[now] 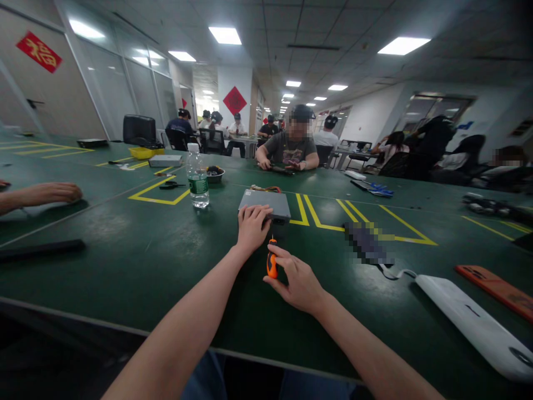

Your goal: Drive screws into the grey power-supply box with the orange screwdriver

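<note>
A grey metal computer power supply [278, 201] lies on the green table, with coloured wires at its far side and a socket on its near face. My left hand [253, 225] grips its near left edge, fingers over the top and thumb toward the front. Just in front of it, my right hand [293, 275] holds an orange and black screwdriver [272, 265] between thumb and fingers. The thin screwdriver shaft points up toward the power supply, apart from it as far as I can see.
Left of the power supply stand a water bottle [197, 180] and a metal bowl [215, 175] of small dark items. On the right lie a white power bank [470, 316] and an orange phone [495, 286]. Another person's hand [54, 193] rests at the left; a person [291, 147] sits opposite.
</note>
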Motion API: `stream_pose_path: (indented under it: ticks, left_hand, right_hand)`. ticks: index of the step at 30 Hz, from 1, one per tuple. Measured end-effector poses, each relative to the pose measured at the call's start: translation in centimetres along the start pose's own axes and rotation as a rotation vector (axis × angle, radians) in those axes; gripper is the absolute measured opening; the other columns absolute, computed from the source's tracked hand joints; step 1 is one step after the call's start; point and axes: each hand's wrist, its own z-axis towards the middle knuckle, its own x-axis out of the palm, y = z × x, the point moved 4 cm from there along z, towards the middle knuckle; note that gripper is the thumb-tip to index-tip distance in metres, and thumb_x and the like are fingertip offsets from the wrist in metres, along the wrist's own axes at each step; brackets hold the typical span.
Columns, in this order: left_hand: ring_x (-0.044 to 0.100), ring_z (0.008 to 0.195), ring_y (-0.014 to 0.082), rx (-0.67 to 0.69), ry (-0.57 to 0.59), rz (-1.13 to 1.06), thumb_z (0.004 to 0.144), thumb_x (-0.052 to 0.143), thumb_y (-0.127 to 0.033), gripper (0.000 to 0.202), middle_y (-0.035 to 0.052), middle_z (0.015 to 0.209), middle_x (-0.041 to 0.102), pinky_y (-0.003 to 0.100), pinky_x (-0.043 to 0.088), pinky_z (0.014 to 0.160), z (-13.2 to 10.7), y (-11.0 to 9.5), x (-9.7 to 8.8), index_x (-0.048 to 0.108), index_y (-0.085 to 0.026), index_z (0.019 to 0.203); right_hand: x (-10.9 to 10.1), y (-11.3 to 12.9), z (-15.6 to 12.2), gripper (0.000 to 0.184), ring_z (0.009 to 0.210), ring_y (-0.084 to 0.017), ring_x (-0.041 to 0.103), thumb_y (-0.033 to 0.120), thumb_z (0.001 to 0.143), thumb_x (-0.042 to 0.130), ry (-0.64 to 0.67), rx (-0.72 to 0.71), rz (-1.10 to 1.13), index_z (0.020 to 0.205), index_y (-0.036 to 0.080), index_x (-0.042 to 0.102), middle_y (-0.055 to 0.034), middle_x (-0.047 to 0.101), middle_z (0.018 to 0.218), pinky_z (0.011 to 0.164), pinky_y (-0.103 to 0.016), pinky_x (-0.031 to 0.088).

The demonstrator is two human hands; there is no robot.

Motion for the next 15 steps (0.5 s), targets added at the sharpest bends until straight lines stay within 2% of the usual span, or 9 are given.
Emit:
stream_pose_path:
  ticks: [2, 5, 10, 15]
  left_hand:
    - [0.045, 0.115, 0.0185, 0.003, -0.002, -0.002, 0.084, 0.050, -0.025, 0.027, -0.0047, 0.120, 0.058, 0.041, 0.019, 0.107, 0.0, 0.0, 0.0, 0.054, -0.031, 0.109]
    - [0.045, 0.115, 0.0185, 0.003, -0.004, -0.003, 0.084, 0.049, -0.025, 0.026, -0.0046, 0.121, 0.058, 0.042, 0.019, 0.107, 0.0, 0.0, 0.0, 0.054, -0.031, 0.109]
    - [0.044, 0.115, 0.0183, 0.004, 0.001, -0.007, 0.084, 0.049, -0.025, 0.027, -0.0040, 0.121, 0.057, 0.041, 0.019, 0.107, -0.1, 0.0, -0.1, 0.054, -0.031, 0.110]
    - [0.044, 0.116, 0.0187, 0.005, 0.005, -0.012, 0.084, 0.047, -0.024, 0.028, -0.0026, 0.121, 0.058, 0.042, 0.019, 0.107, -0.1, -0.1, -0.2, 0.054, -0.030, 0.111]
  right_hand:
    - [-0.4, 0.2, 0.1, 0.032, 0.103, -0.024, 0.057, 0.032, 0.086, 0.050, 0.009, -0.024, -0.009, 0.111, 0.014, 0.042, -0.0200, 0.054, 0.119, 0.078, -0.038, 0.051]
    - [-1.6, 0.4, 0.3, 0.037, 0.099, -0.023, 0.059, 0.025, 0.084, 0.050, -0.042, -0.087, -0.056, 0.118, 0.013, 0.044, -0.0168, 0.058, 0.112, 0.078, -0.036, 0.051]
    - [-3.8, -0.5, -0.3, 0.033, 0.092, -0.022, 0.061, 0.018, 0.081, 0.050, -0.194, -0.063, -0.101, 0.113, 0.012, 0.050, -0.0152, 0.062, 0.105, 0.074, -0.034, 0.052]
    - [-4.4, -1.0, -0.7, 0.030, 0.089, -0.021, 0.062, 0.019, 0.082, 0.048, -0.223, -0.036, -0.128, 0.111, 0.014, 0.052, -0.0137, 0.063, 0.104, 0.072, -0.034, 0.053]
